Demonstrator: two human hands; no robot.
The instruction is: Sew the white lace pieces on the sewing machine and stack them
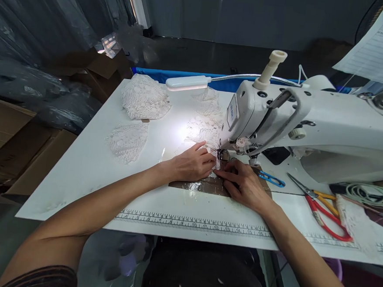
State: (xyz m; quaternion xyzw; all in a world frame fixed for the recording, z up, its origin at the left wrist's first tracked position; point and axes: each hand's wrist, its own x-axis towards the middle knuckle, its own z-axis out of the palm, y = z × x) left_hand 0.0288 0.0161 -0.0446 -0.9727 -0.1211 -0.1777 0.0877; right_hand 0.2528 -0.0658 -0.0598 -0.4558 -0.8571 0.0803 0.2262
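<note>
A strip of white lace lies under the presser foot of a white sewing machine. My left hand is at its left side, fingers bent down on the lace and little finger sticking out; the thumb is largely hidden. From the right, my right hand pinches the lace's near edge between thumb and forefinger, close to the needle. More lace spreads over the table behind the left hand, lit by the lamp. Both hands rest around the brown plate beneath the needle.
A lace pile and a smaller lace piece lie at left on the white table. Blue thread snips and red-handled scissors lie at right. A lamp hangs behind. Cardboard boxes stand left.
</note>
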